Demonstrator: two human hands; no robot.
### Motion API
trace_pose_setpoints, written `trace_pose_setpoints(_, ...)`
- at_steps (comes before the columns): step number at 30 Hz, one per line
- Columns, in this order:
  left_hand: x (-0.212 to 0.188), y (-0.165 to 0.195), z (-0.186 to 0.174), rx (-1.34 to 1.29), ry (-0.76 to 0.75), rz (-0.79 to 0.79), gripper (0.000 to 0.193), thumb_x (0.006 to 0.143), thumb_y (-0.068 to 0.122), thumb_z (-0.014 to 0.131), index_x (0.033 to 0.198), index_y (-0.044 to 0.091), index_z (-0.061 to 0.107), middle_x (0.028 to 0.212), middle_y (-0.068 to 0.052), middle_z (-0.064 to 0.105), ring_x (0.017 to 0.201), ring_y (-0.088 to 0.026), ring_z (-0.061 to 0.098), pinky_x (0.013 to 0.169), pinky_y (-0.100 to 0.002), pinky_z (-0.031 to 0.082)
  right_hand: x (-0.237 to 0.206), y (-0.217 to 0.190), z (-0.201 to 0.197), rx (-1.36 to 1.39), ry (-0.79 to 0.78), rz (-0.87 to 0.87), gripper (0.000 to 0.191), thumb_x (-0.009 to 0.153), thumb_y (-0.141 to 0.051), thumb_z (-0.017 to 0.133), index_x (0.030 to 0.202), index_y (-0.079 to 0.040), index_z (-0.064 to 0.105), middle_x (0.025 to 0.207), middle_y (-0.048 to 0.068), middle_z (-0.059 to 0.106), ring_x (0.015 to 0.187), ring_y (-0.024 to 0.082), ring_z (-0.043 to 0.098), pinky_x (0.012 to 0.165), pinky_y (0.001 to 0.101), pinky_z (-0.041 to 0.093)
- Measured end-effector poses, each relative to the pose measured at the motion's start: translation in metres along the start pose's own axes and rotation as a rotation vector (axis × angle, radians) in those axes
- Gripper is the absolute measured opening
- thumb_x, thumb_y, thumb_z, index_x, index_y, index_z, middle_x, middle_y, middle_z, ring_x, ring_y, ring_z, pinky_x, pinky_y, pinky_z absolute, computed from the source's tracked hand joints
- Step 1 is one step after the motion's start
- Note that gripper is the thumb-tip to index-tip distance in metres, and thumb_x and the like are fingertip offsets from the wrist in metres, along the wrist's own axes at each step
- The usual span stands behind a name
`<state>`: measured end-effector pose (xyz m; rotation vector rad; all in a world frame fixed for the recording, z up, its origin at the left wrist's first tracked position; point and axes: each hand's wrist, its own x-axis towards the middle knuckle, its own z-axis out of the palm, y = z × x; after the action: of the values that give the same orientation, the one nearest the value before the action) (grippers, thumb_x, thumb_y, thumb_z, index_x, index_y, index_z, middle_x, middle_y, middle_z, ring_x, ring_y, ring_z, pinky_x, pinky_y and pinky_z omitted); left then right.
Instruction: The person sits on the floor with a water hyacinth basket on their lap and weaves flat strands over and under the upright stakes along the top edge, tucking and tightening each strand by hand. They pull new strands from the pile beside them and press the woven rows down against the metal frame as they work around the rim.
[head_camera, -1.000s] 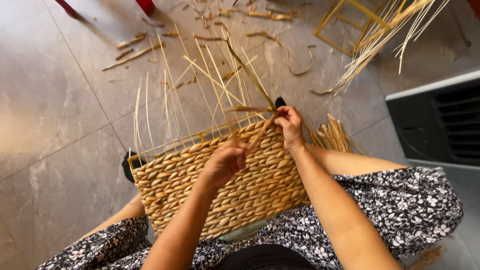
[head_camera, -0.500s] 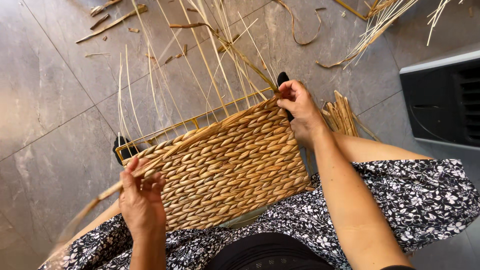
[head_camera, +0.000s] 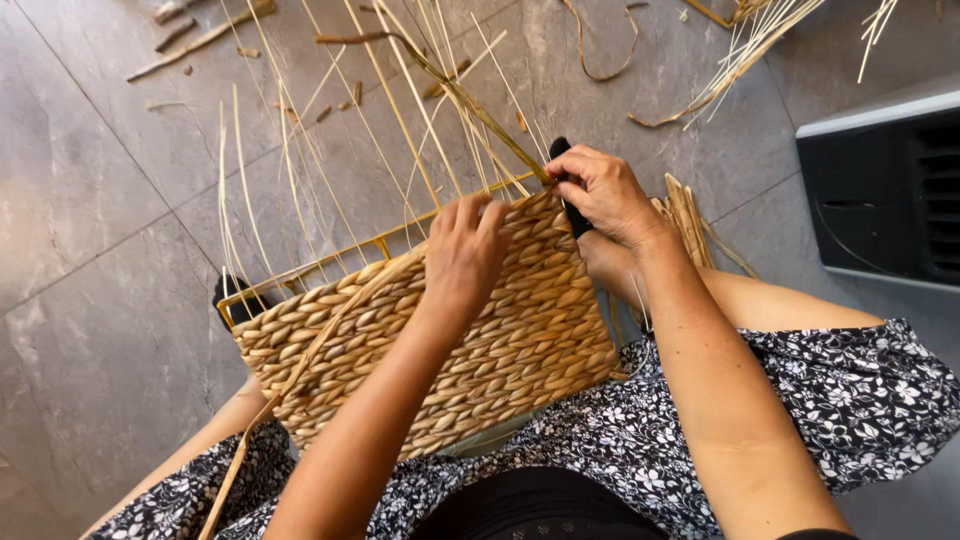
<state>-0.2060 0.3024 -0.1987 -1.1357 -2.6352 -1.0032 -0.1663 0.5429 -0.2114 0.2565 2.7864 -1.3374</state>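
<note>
1. The basket (head_camera: 430, 350) lies on the person's lap, above the floor (head_camera: 90, 330). Its woven side faces up and its metal frame (head_camera: 330, 258) shows along the far rim.
2. The left hand (head_camera: 465, 255) rests on the weave near the far rim. Its fingers (head_camera: 480, 215) are bent and close on a strand (head_camera: 300, 375). This strand runs from the fingers across the weave, down toward the left knee.
3. The right hand (head_camera: 605, 195) is at the far right corner of the basket. Its fingers are closed around a black tool (head_camera: 568, 200) and press the end of a darker strand (head_camera: 470, 105) against the rim.
4. Thin stakes (head_camera: 290, 190) stand up from the far rim, just beyond both hands.
5. Loose straw (head_camera: 745, 50) lies on the floor at the far right, and a black box (head_camera: 885, 185) stands at the right edge.
</note>
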Motion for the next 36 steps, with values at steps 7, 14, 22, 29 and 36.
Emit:
trace_pose_setpoints(7,0.031,-0.014,0.029,0.015,-0.274,-0.148,0.013,0.099,0.021,0.065,0.1,0.008,0.067,0.098,-0.011,0.062,0.096,-0.031,0.06,0.083,-0.045,0.051,0.002,0.006,0.004,0.067,-0.062,0.07,0.032,0.089,-0.004,0.073,0.121,-0.008,0.073,0.109,0.007,0.077,0.096,0.014,0.073,0.085,0.0262,0.057)
trace_pose_setpoints(14,0.014,0.023,0.011,-0.028,-0.222,-0.198,0.027,0.09,0.033,0.067,0.082,0.01,0.079,0.089,-0.014,0.065,0.09,-0.034,0.062,0.074,-0.047,0.049,0.009,0.008,0.009,0.117,-0.106,0.151,0.027,0.087,-0.01,0.078,0.114,-0.009,0.075,0.1,0.007,0.077,0.088,0.014,0.072,0.079,0.0271,0.056)
trace_pose_setpoints(22,0.033,-0.011,0.058,-0.303,-0.312,-0.63,0.026,0.095,0.028,0.063,0.103,0.014,0.082,0.086,-0.023,0.073,0.084,-0.039,0.074,0.078,-0.046,0.058,0.011,-0.004,0.021,-0.036,0.01,-0.109,0.014,0.092,-0.009,0.074,0.105,-0.006,0.075,0.089,0.007,0.071,0.08,0.014,0.068,0.072,0.0299,0.054)
trace_pose_setpoints(29,0.038,-0.004,0.071,-0.491,-0.179,-0.749,0.024,0.083,0.03,0.079,0.095,0.009,0.075,0.071,-0.014,0.073,0.065,-0.027,0.071,0.064,-0.04,0.056,0.005,-0.003,0.009,0.394,-0.093,0.27,0.015,0.099,-0.006,0.06,0.112,-0.007,0.068,0.085,-0.004,0.07,0.069,0.003,0.063,0.065,0.0211,0.055)
trace_pose_setpoints(36,0.041,0.006,0.07,-0.691,0.056,-0.745,0.024,0.094,0.022,0.075,0.086,0.001,0.066,0.07,-0.01,0.07,0.063,-0.013,0.062,0.06,-0.032,0.055,0.007,0.006,0.023,0.448,-0.019,0.249,0.01,0.102,-0.006,0.061,0.109,-0.006,0.068,0.084,-0.003,0.07,0.066,0.003,0.06,0.061,0.0216,0.053)
